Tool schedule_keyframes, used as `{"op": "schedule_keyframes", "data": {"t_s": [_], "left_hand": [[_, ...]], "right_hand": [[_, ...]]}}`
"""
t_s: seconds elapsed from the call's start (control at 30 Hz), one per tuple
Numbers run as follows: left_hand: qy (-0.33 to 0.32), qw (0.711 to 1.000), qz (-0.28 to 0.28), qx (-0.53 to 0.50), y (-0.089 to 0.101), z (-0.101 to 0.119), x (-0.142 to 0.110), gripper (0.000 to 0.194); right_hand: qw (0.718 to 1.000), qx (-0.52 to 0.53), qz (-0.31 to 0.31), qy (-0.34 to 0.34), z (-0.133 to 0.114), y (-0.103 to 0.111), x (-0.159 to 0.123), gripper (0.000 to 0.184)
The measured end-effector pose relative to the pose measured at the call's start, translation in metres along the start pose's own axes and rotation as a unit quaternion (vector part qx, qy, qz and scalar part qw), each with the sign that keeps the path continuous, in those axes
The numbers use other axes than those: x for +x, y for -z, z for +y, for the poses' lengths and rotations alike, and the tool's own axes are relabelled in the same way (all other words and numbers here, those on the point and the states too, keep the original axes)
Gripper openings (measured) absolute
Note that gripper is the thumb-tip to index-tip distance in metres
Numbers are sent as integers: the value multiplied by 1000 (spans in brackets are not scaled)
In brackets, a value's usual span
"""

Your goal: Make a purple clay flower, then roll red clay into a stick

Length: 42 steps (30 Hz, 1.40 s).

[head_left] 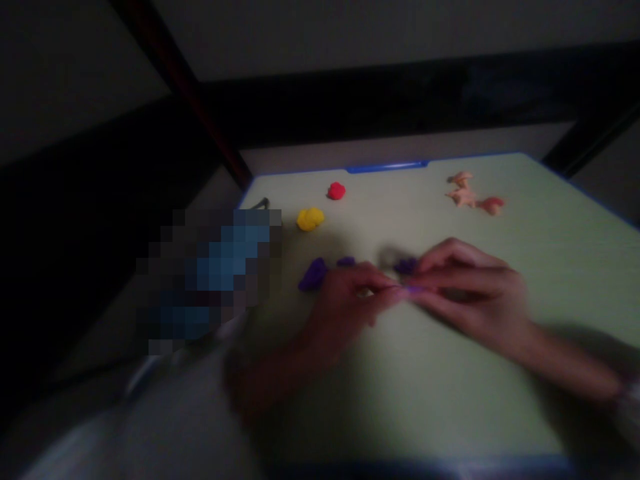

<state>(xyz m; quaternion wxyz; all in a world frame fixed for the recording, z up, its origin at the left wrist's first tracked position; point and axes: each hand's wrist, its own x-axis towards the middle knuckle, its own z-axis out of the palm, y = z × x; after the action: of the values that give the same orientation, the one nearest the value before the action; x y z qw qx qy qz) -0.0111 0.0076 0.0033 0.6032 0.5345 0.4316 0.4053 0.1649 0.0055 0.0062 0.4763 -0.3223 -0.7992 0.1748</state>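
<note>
- Left hand [345, 303]: fingertips pinching purple bit [413, 290], blurry.
- Right hand [480, 297]: fingertips pinching its other end.
- Purple bit: between both hands, over table [450, 413].
- Yellow lump [311, 219]: beyond left hand; red lump [337, 191] farther back.

The one view looks from the person's head, over the near edge of the desk [450, 400], facing forward and down toward its far edge, close enough that the left hand [345, 300] and right hand [483, 293] loom large, with both far corners in frame.
</note>
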Motion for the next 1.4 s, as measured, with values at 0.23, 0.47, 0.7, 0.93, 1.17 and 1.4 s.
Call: {"op": "schedule_keyframes", "data": {"t_s": [0.23,0.47,0.7,0.93,1.17,1.4], "left_hand": [[0,1000,-3,15,0,1,1,10],[-3,1000,-3,4,-1,4,-2,13],[-5,1000,1,2,-1,0,2,12],[14,999,9,-31,0,0,3,12],[22,999,15,-24,1,-1,1,9],[18,999,12,-26,0,0,0,9]], "right_hand": [[1000,16,-7,2,1,-1,-1,15],[1000,15,-15,14,-2,0,1,15],[1000,24,-12,17,-2,-3,1,13],[1000,6,13,7,3,0,1,16],[1000,9,11,-4,2,-1,1,20],[1000,30,0,-4,0,-2,0,21]]}}
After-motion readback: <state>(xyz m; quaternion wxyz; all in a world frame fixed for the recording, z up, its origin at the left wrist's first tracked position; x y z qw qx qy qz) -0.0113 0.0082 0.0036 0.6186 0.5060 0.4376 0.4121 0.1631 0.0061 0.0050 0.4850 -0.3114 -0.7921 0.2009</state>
